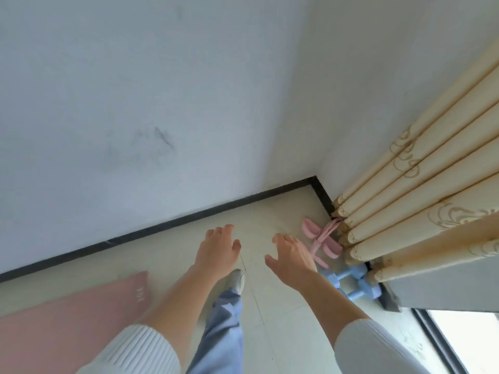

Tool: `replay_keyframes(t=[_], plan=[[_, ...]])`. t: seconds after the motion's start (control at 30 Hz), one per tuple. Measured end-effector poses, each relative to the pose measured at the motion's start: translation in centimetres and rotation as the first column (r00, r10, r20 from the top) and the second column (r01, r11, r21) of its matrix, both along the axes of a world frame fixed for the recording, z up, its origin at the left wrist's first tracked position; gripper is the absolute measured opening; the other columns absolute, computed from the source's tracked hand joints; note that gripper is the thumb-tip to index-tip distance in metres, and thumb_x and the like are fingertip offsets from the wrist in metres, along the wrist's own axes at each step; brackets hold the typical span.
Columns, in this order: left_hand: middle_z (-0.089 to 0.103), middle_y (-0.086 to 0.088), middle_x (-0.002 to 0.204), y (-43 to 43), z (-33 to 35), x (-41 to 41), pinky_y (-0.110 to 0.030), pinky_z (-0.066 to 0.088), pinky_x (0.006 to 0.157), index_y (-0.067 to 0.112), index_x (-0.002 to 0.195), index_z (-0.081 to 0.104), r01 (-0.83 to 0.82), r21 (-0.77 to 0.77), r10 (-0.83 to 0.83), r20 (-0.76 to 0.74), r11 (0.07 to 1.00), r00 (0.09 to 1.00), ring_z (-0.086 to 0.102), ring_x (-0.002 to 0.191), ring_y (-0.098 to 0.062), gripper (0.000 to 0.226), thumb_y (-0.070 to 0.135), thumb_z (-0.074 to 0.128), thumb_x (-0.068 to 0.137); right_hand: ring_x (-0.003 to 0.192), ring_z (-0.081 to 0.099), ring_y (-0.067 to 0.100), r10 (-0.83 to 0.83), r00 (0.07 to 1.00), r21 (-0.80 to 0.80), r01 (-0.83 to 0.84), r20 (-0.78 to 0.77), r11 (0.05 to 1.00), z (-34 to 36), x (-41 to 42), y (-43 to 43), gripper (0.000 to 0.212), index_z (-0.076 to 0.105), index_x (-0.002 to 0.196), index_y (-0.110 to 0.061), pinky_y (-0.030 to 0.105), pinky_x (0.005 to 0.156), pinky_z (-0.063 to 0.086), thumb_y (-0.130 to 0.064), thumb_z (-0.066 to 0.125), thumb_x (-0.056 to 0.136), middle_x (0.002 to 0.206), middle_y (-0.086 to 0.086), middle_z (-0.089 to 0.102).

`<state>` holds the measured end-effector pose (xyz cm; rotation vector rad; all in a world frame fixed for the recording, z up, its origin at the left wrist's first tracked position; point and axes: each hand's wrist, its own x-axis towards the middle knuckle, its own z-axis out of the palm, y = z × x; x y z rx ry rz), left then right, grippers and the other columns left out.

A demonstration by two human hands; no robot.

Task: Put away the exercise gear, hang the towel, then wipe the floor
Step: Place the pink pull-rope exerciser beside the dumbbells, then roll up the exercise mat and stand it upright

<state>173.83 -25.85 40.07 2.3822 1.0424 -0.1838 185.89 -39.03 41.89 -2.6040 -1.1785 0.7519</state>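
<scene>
Pale tiled floor at a wall corner: both grips spread and empty, the right hand nearer the pink pedal puller and blue dumbbells lying just right of it, the left hand farther off, the pink mat behind-left.

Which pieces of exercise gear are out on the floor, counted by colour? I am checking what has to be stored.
Pink: 2, the mat and the pedal puller by the curtain.
Blue: 2, the dumbbells, side by side below the puller.
Total: 4.
Both the left hand and the right hand are empty.
</scene>
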Motion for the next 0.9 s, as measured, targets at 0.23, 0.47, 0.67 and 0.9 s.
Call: replay_keyframes(t=[0.23,0.47,0.67,0.9], plan=[[0.047,-0.009,0.138,-11.5,2.4,-18.1,-0.040,0.041,0.099,0.015,0.140,0.038,-0.234,0.043,0.236,-0.065,0.971,0.970,0.040,0.127,-0.028,0.046,0.033,0.039,0.098,0.120,0.045,0.024,0.262,0.964,-0.065,-0.259,0.040,0.964,1.2,-14.6,-8.2,0.048,0.045,0.132,-0.015,0.039,0.096,0.040,-0.041,0.050,0.091,0.131,0.004,0.049],[0.049,-0.008,0.135,-19.9,5.3,-35.3,-0.036,0.040,0.099,0.016,0.139,0.038,-0.427,-0.036,0.423,-0.091,0.903,0.902,0.040,0.126,-0.026,0.044,0.031,0.039,0.098,0.124,0.041,0.023,0.479,0.878,-0.155,-0.473,0.003,0.867,3.6,-29.5,-12.3,0.052,0.041,0.135,-0.018,0.039,0.099,0.038,-0.043,0.050,0.091,0.134,0.002,0.046],[0.049,-0.008,0.135,-21.4,7.1,-47.7,-0.039,0.040,0.100,0.017,0.141,0.037,-0.504,-0.012,0.502,-0.076,0.864,0.862,0.037,0.128,-0.026,0.047,0.032,0.037,0.097,0.122,0.042,0.023,0.543,0.840,-0.114,-0.539,0.001,0.835,4.7,-42.8,-13.2,0.050,0.042,0.134,-0.018,0.039,0.098,0.038,-0.043,0.049,0.091,0.131,0.001,0.047],[0.050,-0.009,0.133,-21.9,7.2,-63.4,-0.041,0.041,0.097,0.013,0.136,0.040,-0.400,0.091,0.409,-0.131,0.912,0.903,0.031,0.132,-0.028,0.043,0.028,0.038,0.096,0.121,0.042,0.025,0.485,0.873,-0.155,-0.488,-0.057,0.859,3.8,-58.6,-13.5,0.052,0.042,0.133,-0.016,0.041,0.097,0.040,-0.038,0.053,0.087,0.129,0.003,0.047]])
